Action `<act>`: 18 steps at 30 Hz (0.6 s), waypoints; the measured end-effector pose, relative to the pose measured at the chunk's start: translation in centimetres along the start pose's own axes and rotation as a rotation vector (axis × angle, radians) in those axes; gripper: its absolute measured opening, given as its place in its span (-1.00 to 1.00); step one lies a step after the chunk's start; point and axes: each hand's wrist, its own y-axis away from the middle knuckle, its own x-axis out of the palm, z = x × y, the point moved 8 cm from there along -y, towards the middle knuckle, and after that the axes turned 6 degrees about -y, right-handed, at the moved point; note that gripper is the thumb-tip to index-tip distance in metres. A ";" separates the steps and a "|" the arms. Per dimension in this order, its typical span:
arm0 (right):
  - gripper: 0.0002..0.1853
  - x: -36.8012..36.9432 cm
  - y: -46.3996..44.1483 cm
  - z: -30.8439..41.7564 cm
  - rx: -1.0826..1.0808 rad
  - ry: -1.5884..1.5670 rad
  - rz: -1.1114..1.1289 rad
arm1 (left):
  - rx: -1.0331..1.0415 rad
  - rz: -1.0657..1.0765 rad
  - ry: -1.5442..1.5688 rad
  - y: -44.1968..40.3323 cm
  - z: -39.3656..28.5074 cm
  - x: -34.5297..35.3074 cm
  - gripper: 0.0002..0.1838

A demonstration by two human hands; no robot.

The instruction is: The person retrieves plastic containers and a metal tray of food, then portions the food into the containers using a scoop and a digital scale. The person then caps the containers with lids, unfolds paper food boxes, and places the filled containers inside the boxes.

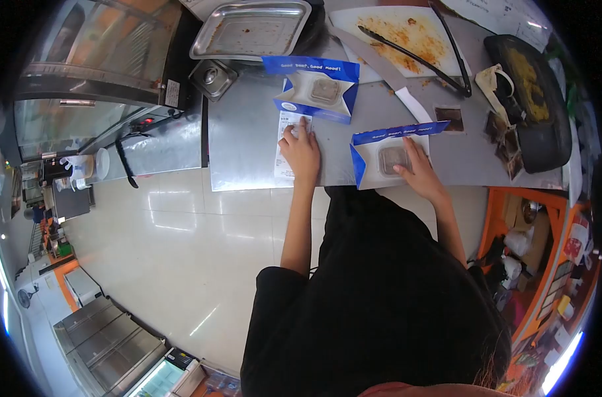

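My left hand (301, 151) lies on a printed paper receipt (284, 165), index finger stretched out toward its upper end. Just beyond stands an open blue-and-white takeaway box (312, 111) holding a small lidded plastic tub (325, 90). A second open takeaway box (359, 159) sits near the table's front edge, with a similar tub (391, 159) inside. At that box's right side rests my right hand (420, 175), fingers extended and thumb apart, the thumb close to the tub. Neither hand grips anything that I can see.
Behind the boxes are a metal tray (205, 46), a white-handled knife (410, 102), black tongs (413, 58) and a stained white cutting board (440, 40). Sauce sachets (448, 119) and a black container (546, 142) stand right. A glass-fronted cabinet (83, 126) is left.
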 end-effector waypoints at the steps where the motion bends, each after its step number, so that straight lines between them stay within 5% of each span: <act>1: -0.30 0.0 0.0 0.0 0.002 0.001 0.001 | -0.008 0.001 -0.014 0.0 -0.1 0.1 -0.62; 7: -0.26 0.1 -0.1 -0.5 -0.050 -0.019 -0.045 | 0.048 -0.190 0.155 0.8 0.1 -0.4 -0.87; 13: -0.27 0.1 -0.2 -0.2 0.021 -0.042 0.000 | -0.025 -0.046 0.555 3.5 -0.5 -1.6 -0.96; 15: -0.30 0.1 -0.1 0.2 0.065 -0.058 -0.012 | 0.223 -0.094 0.770 5.7 -2.9 -3.6 -0.92; 18: -0.36 0.4 -0.6 0.6 0.016 -0.039 -0.059 | 0.409 -0.031 0.614 6.7 -8.5 -6.4 -0.84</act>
